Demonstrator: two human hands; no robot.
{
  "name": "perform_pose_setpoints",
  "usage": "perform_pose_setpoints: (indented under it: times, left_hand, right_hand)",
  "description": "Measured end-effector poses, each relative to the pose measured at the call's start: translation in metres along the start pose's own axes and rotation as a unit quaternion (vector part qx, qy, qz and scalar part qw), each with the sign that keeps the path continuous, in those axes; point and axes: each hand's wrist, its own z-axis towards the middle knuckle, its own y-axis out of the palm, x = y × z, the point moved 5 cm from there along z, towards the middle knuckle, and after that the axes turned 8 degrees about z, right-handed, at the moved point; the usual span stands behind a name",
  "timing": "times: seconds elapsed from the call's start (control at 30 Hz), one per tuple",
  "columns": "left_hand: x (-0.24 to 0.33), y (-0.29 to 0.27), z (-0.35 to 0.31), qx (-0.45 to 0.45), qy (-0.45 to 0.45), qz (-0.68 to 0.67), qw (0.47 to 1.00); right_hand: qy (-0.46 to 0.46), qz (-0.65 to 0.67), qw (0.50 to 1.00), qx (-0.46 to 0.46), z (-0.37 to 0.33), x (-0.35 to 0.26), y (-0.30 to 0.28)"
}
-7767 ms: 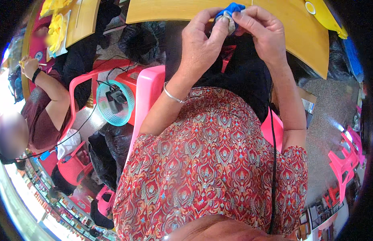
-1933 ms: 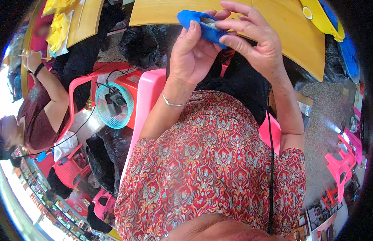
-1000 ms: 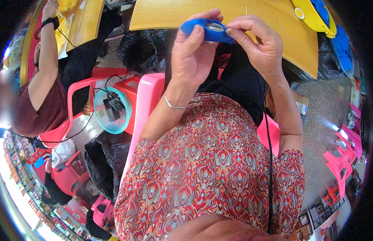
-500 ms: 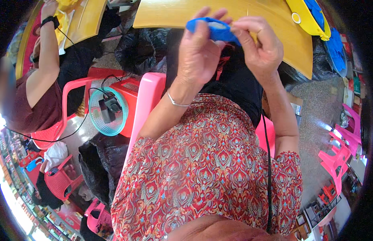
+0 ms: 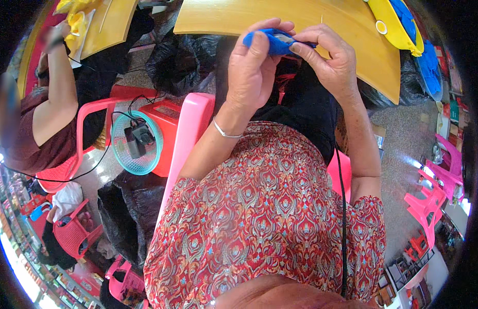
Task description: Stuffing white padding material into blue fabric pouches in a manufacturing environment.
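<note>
A small bright blue cloth piece [image 5: 272, 45], with something whitish showing in its opening, is held up in front of me at the table's near edge. My left hand [image 5: 246, 77] grips it, thumb pressed on its near side and fingers curled behind. The thumb and fingers of my right hand [image 5: 336, 61] pinch its right end. Whether a needle or thread is in that pinch is too small to tell. Beyond my hands lies the yellow tabletop [image 5: 223, 16], bearing a thin pale stick [image 5: 322, 19].
A yellow container [image 5: 380, 13] of blue pieces stands at the far right, with more blue cloth [image 5: 429, 69] beside it. On the left, a co-worker [image 5: 58, 98] sits near yellow cloth. A turquoise basket [image 5: 126, 164] holds black devices. Pink chairs and black plastic bags stand around me.
My fingers have closed in around the blue cloth, and my left fingers are now more curled. The right hand has dropped slightly. The co-worker's forearm has shifted.
</note>
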Motion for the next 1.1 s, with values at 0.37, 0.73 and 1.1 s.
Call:
perform_pose_setpoints:
  times: [0.37,0.73,1.1]
  left_hand:
    - [-0.005,-0.01,0.0,-0.02,-0.013,0.068,0.997]
    - [-0.002,-0.004,-0.002,0.003,-0.043,-0.001,0.999]
    - [-0.01,-0.004,-0.004,-0.024,-0.093,0.109,0.989]
  right_hand:
    - [-0.007,0.049,0.998,0.03,-0.003,-0.009,-0.003]
    - [-0.001,0.109,0.993,0.032,-0.002,-0.01,-0.005]
    - [0.042,0.109,0.993,-0.018,-0.002,0.011,-0.01]
